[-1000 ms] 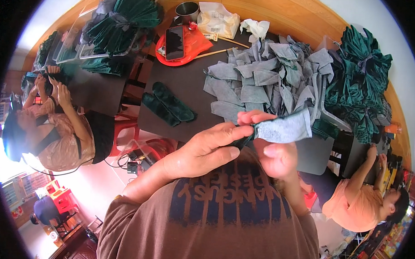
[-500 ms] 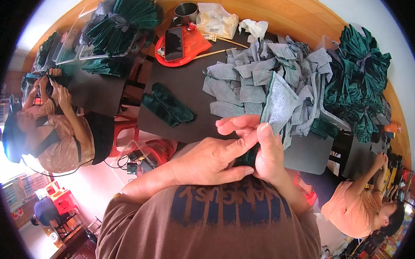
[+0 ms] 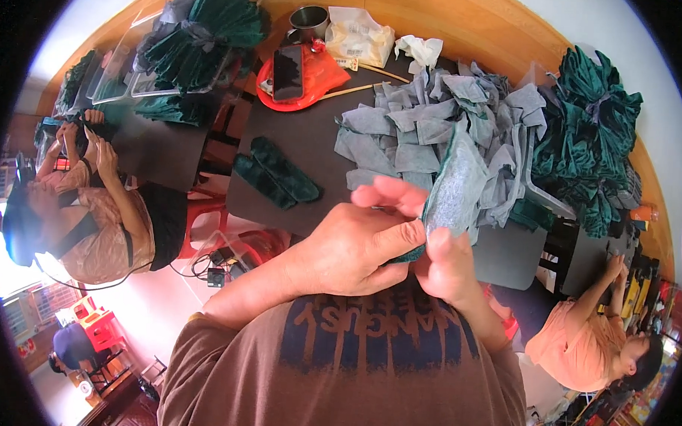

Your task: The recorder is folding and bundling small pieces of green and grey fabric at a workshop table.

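Observation:
Both my hands are together in front of my chest, working on one fabric piece (image 3: 458, 185) with a pale grey backing outward and dark green velvet along its edge. My left hand (image 3: 362, 247) is closed on the lower end of the piece, its thumb and index finger pressed together. My right hand (image 3: 448, 269) holds the piece from the other side, its thumb against the grey face; its other fingers are mostly hidden. Beyond my hands lies a heap of similar grey-backed pieces (image 3: 369, 146). Two plump dark green velvet strips (image 3: 278, 172) lie on the table to the left.
Bundled green velvet pieces (image 3: 596, 124) stand at the right, with another bundle (image 3: 200, 39) at the far left. On the dark table (image 3: 255, 206) are a red plate (image 3: 273, 102) with a phone (image 3: 289, 72), a metal cup (image 3: 309, 18) and tissues (image 3: 358, 37). Other people sit at both sides.
The fabric piece has opened from a pointed fold into a broader curved shape. My left hand's fingers have curled in more, and my right thumb has slid lower on the piece.

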Tool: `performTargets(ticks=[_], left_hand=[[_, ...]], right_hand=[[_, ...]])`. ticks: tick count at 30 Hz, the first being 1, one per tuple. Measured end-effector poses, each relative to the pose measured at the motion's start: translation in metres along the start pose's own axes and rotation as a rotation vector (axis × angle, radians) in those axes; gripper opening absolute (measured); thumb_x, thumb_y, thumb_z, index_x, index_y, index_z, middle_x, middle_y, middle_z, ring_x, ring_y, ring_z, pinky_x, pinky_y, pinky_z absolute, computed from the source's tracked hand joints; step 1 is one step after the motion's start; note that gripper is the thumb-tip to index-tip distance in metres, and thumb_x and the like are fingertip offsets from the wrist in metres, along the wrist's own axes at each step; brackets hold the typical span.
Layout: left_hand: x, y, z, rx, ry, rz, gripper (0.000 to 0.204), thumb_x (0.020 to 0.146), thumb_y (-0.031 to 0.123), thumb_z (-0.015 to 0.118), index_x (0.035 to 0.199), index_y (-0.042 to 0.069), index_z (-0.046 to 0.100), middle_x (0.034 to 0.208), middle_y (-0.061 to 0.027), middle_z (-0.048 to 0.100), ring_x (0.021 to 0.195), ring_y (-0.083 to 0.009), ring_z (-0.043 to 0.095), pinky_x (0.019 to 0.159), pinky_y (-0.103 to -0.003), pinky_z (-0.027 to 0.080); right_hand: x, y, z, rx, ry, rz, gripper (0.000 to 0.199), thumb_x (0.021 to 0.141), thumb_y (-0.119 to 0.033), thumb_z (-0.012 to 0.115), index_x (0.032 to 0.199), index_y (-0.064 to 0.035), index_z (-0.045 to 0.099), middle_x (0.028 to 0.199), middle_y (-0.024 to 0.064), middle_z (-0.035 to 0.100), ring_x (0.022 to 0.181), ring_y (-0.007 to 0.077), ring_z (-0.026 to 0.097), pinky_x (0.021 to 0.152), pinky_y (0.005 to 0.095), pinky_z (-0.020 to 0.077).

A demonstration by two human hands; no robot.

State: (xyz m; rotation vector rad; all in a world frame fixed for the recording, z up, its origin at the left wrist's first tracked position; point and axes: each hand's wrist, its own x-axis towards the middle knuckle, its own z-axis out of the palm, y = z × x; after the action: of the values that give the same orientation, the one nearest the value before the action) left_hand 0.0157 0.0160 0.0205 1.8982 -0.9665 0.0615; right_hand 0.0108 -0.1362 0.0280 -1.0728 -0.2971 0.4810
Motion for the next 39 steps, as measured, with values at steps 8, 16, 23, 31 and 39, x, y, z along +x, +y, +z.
performTargets(ticks=[8, 16, 23, 31, 39], left_hand=[[-0.011, 0.003, 0.013, -0.206, -0.132, -0.192, 0.051, 0.072, 0.007, 0.061, 0.12, 0.005, 0.043, 0.064, -0.0145, 0.052, 0.059, -0.0349, 0.055, 0.051, -0.04, 0.044], [-0.009, 0.018, 0.007, -1.103, -0.254, -0.533, 0.041, 0.084, 0.009, 0.06, 0.121, 0.006, 0.042, 0.08, -0.0055, 0.059, 0.067, -0.0134, 0.057, 0.06, -0.024, 0.045], [-0.007, 0.015, 0.007, -1.196, -0.173, -0.531, 0.022, 0.092, 0.027, 0.051, 0.092, 0.005, 0.053, 0.073, -0.0022, 0.056, 0.061, -0.0076, 0.05, 0.054, -0.021, 0.04], [-0.007, 0.008, 0.007, -0.964, -0.225, -0.427, 0.022, 0.093, 0.027, 0.051, 0.095, 0.005, 0.054, 0.071, 0.0007, 0.054, 0.062, -0.0053, 0.047, 0.056, -0.021, 0.04], [-0.015, 0.006, 0.012, -1.609, -0.245, -0.51, 0.045, 0.093, 0.033, 0.046, 0.127, 0.004, 0.035, 0.077, -0.0063, 0.055, 0.058, -0.0106, 0.047, 0.055, -0.022, 0.039]], right_hand=[[0.001, -0.009, -0.01, 0.113, 0.206, 0.061, 0.073, 0.086, -0.06, 0.04, 0.12, 0.0045, 0.046, 0.105, 0.0203, 0.06, 0.108, 0.0309, 0.053, 0.099, 0.0403, 0.0337], [-0.004, 0.0, -0.003, 0.124, -0.11, 0.114, 0.068, 0.087, -0.057, 0.042, 0.12, 0.0032, 0.046, 0.107, 0.023, 0.058, 0.109, 0.0321, 0.052, 0.09, 0.0448, 0.0447], [-0.011, 0.0, -0.004, 0.025, -0.038, 0.216, 0.085, 0.08, -0.064, 0.048, 0.131, 0.0029, 0.034, 0.121, 0.0237, 0.049, 0.106, 0.0272, 0.053, 0.093, 0.0393, 0.0417], [-0.019, -0.01, -0.014, 0.032, 0.075, -0.046, 0.066, 0.086, -0.042, 0.056, 0.13, 0.0029, 0.037, 0.122, 0.0196, 0.051, 0.114, 0.0232, 0.047, 0.099, 0.0377, 0.0343], [-0.016, -0.001, -0.002, 0.157, 0.051, 0.113, 0.066, 0.089, -0.048, 0.047, 0.129, 0.0028, 0.039, 0.121, 0.0256, 0.049, 0.11, 0.0313, 0.051, 0.091, 0.0411, 0.044]])
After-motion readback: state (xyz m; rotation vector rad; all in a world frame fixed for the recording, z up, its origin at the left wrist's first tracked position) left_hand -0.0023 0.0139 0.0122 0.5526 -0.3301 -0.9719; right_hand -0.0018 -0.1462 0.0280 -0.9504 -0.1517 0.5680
